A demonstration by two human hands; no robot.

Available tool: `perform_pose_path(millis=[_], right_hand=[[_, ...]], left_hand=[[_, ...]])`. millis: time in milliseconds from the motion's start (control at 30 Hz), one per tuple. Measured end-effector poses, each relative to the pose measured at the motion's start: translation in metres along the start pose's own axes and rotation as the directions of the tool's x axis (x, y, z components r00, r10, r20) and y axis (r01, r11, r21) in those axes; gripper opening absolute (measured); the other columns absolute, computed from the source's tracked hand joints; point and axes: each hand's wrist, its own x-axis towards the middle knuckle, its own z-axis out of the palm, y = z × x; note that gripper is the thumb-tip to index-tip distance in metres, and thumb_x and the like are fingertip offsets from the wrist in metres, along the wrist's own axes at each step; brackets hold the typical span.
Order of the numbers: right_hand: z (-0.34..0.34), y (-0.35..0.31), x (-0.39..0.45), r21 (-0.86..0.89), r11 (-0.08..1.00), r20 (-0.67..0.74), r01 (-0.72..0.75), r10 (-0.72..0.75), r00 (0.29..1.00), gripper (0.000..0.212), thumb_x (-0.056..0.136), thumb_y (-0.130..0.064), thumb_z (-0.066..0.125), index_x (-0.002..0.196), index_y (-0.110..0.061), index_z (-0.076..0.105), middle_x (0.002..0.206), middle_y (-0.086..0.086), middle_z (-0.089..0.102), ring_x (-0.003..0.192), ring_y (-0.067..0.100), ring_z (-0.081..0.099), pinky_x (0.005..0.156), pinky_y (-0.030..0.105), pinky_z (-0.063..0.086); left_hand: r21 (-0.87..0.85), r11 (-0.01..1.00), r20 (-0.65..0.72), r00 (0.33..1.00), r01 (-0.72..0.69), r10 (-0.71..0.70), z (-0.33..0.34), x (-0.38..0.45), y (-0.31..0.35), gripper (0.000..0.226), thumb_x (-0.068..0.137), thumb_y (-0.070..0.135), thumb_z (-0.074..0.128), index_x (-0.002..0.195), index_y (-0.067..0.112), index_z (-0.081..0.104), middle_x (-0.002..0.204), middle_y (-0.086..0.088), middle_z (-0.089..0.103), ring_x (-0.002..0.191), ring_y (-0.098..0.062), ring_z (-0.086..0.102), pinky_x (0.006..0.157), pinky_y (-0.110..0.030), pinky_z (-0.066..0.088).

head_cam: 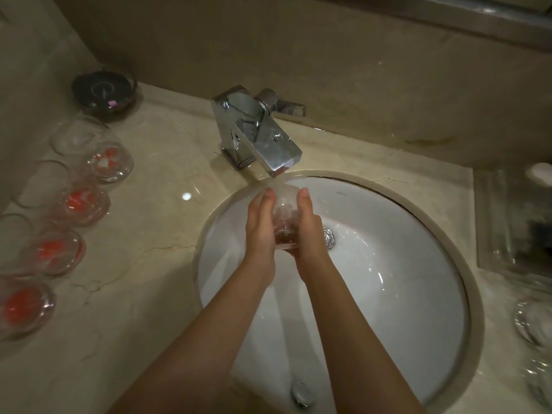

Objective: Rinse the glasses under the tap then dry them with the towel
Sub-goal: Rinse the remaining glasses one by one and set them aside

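You are at a beige marble counter [143, 264] with a round white sink [403, 264] set into it, and the glass [285, 216] you are rinsing is over the basin, pressed between both of your palms directly below the spout of the chrome tap [257, 130]. Your left hand [261, 225] cups its left side and your right hand [309, 228] cups its right side, fingers laid along the wall and pointing up toward the spout, thumbs at the top near the rim. The glass stands roughly upright, its thick base down at the heels of your hands. Just right of your right hand, at the bottom of the basin, lies the metal drain [328, 237]. Well off to the left of your left hand, a row of clear glasses with red marks [74, 204] runs along the counter, and beyond them, near the wall, sits a dark round dish [103, 91]. Far to the right of your right hand, at the counter's edge, you can make out more clear glassware [534, 318], too blurred to count.
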Motion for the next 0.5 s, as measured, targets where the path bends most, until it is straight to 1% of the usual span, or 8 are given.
perform_pose_path(millis=[67,167,233,300,333,400,433,500], right_hand=[[0.0,0.002,-0.001,-0.033,0.999,0.013,0.004,-0.004,1.0,0.087,0.059,-0.083,0.054,0.109,-0.014,0.068,0.101,0.009,0.073,0.091,0.024,0.072,0.084,0.045,0.057],[0.0,0.002,-0.004,-0.103,0.995,0.04,0.014,-0.01,0.999,0.08,0.059,-0.079,0.058,0.101,-0.013,0.073,0.094,0.007,0.075,0.088,0.022,0.073,0.084,0.042,0.058],[-0.001,0.002,-0.003,-0.117,0.993,0.005,-0.009,0.01,1.0,0.086,0.056,-0.083,0.057,0.098,-0.01,0.073,0.094,0.01,0.075,0.088,0.024,0.073,0.084,0.045,0.058],[-0.004,0.002,-0.001,-0.105,0.994,-0.029,-0.015,0.012,1.0,0.093,0.053,-0.085,0.057,0.101,-0.007,0.069,0.1,0.014,0.073,0.088,0.025,0.072,0.081,0.047,0.059],[-0.005,0.0,-0.002,-0.127,0.992,-0.029,-0.017,0.014,0.999,0.091,0.056,-0.085,0.057,0.102,-0.007,0.066,0.101,0.014,0.072,0.089,0.026,0.072,0.08,0.047,0.059],[-0.008,-0.007,-0.009,-0.243,0.97,0.001,0.016,-0.016,1.0,0.073,0.07,-0.079,0.054,0.1,-0.014,0.061,0.1,0.01,0.07,0.09,0.022,0.07,0.082,0.044,0.058],[-0.011,-0.011,-0.011,-0.311,0.95,0.004,0.044,-0.045,0.999,0.063,0.077,-0.076,0.05,0.098,-0.017,0.058,0.098,0.006,0.068,0.09,0.019,0.068,0.084,0.042,0.057],[-0.016,-0.022,-0.011,-0.368,0.924,-0.041,0.103,-0.127,0.991,0.048,0.088,-0.068,0.045,0.1,-0.022,0.053,0.092,0.001,0.063,0.087,0.016,0.063,0.087,0.041,0.053]], left_hand=[[0.024,1.0,-0.01,1.0,-0.015,0.015,0.0,0.001,0.0,0.071,0.068,0.066,0.06,0.127,0.027,0.057,0.118,-0.006,0.069,0.103,-0.026,0.069,0.086,-0.044,0.055],[0.03,0.999,-0.021,1.0,-0.014,0.015,0.0,0.002,-0.003,0.057,0.079,0.06,0.064,0.126,0.027,0.058,0.118,-0.005,0.069,0.104,-0.026,0.069,0.086,-0.042,0.055],[0.029,0.999,0.001,0.999,0.034,-0.034,-0.001,0.001,-0.001,0.065,0.073,0.061,0.07,0.125,0.023,0.06,0.116,-0.007,0.071,0.102,-0.027,0.07,0.083,-0.04,0.055],[0.063,0.995,0.046,0.996,0.079,-0.082,-0.006,0.001,0.0,0.079,0.062,0.067,0.076,0.12,0.014,0.065,0.108,-0.011,0.073,0.098,-0.029,0.071,0.087,-0.044,0.055],[0.072,0.995,0.049,0.996,0.074,-0.077,-0.008,-0.001,0.001,0.073,0.066,0.064,0.076,0.115,0.011,0.068,0.104,-0.012,0.074,0.096,-0.029,0.072,0.089,-0.044,0.054],[0.047,0.997,0.041,0.998,0.055,-0.057,-0.012,-0.001,0.0,0.053,0.08,0.052,0.071,0.11,0.008,0.07,0.098,-0.012,0.075,0.093,-0.028,0.072,0.088,-0.042,0.055],[0.028,0.998,0.047,0.998,0.048,-0.05,-0.014,-0.001,-0.001,0.049,0.082,0.049,0.07,0.11,0.008,0.07,0.099,-0.013,0.074,0.094,-0.029,0.072,0.088,-0.042,0.055],[0.007,0.999,0.072,0.997,0.032,-0.033,-0.015,-0.003,0.0,0.058,0.075,0.051,0.076,0.114,0.008,0.069,0.107,-0.014,0.073,0.102,-0.032,0.069,0.09,-0.044,0.055]])
